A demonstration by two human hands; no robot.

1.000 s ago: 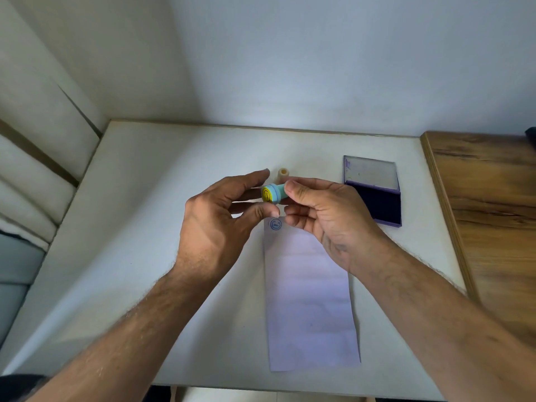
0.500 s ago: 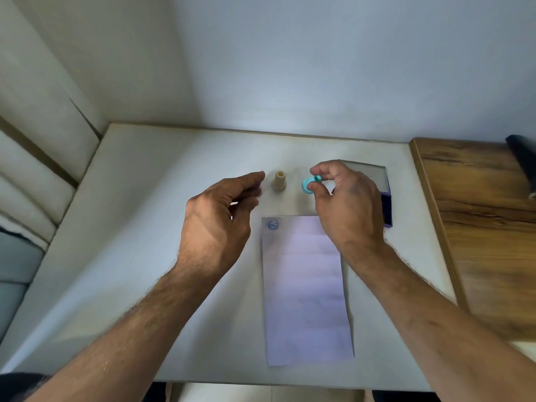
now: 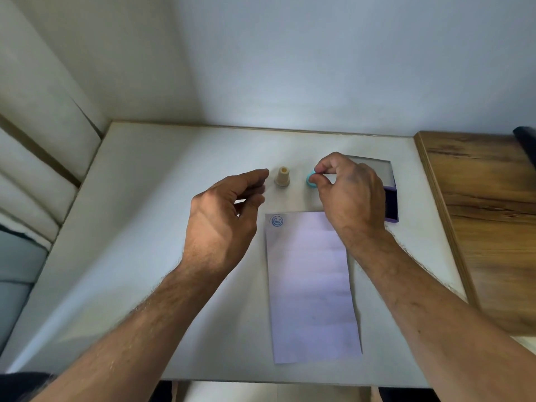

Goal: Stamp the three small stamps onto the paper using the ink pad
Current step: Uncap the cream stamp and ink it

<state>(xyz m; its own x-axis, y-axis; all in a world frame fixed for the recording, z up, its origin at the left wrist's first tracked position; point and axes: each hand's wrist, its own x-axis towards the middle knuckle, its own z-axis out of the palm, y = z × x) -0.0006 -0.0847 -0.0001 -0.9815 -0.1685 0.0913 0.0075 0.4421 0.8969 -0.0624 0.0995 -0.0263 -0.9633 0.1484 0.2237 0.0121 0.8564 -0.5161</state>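
Head view | right hand (image 3: 348,195) pinches blue stamp (image 3: 311,180) at frame centre, beside beige stamp (image 3: 282,177) | left hand (image 3: 226,213) loosely spread, holding nothing | risk: pinch slips, stamp tips, ink smears paper (image 3: 311,285).

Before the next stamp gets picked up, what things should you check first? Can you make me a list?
1. Blue stamp down on the table: cannot tell, the right hand pinches it in its fingers.
2. Beige stamp upright and free to grab: ok.
3. Left hand empty: ok.
4. Ink pad open: ok, though the right hand covers part of it.
5. Room on the paper: ok, only one blue mark at its top left corner.
6. Third stamp in sight: not ok.
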